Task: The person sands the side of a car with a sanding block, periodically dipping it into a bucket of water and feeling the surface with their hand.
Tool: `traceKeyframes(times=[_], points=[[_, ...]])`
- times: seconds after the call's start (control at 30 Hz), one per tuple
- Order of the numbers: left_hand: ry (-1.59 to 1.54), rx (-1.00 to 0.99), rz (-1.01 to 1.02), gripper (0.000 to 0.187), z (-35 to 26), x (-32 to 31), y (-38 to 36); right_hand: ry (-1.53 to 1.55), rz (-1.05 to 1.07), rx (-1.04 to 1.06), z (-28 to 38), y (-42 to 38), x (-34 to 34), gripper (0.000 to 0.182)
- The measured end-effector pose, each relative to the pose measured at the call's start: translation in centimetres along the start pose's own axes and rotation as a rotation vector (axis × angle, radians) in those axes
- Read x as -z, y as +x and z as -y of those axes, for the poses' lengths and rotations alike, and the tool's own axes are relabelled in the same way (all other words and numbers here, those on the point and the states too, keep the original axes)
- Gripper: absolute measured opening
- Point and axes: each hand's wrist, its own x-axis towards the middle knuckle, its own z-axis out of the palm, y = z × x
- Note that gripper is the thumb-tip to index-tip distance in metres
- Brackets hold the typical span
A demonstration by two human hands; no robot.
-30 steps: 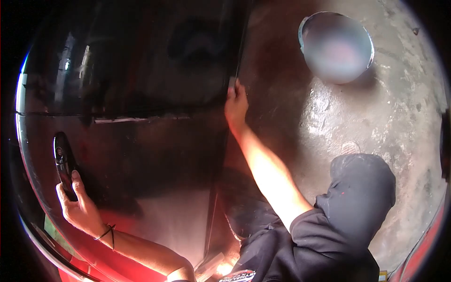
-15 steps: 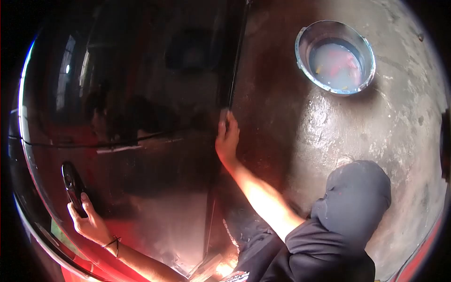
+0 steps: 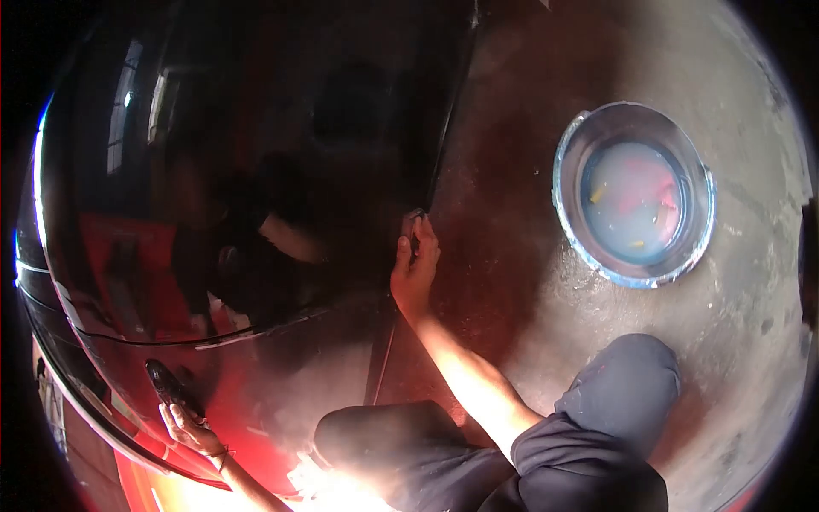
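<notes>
A glossy dark car panel [image 3: 281, 171] fills the left half of the view, mirroring windows and my own figure. On its lower left is a long black door handle [image 3: 168, 382]. My left hand [image 3: 194, 433], with a thin dark band at the wrist, is closed around the near end of this handle. Farther right, my right hand [image 3: 415, 266] rests along the panel's lower edge, its fingers and thumb bent together. A small dark piece shows at its fingertips; what it is I cannot make out.
A bucket [image 3: 559, 200] of cloudy water stands on the wet concrete floor [image 3: 734, 358] at right, with a pink thing and small yellow bits in it. My bent knees [image 3: 627, 380] are below. Bright light glares at bottom centre.
The view has shifted, so bucket, handle and panel seam appear lower. My right hand stays at the panel's edge, slightly nearer along it. My left hand remains at the handle, fingers lying differently.
</notes>
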Motion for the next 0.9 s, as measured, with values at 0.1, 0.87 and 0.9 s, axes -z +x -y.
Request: traceKeyframes(times=[0.1, 0.87, 0.9], points=[[-0.069, -0.073, -0.179, 0.057, 2.3, -0.6, -0.7, 0.118, -0.019, 0.056, -0.8, 5.4, -1.2, 0.047], [-0.212, 0.066, -0.172, 0.05, -1.8, -2.2, -1.6, -0.036, 0.008, 0.504, 4.8, 15.3, -1.9, 0.045], [-0.216, 0.069, -0.185, 0.051, -1.5, -2.3, -1.7, -0.017, 0.042, 0.429, 3.2, 9.9, -1.3, 0.046]])
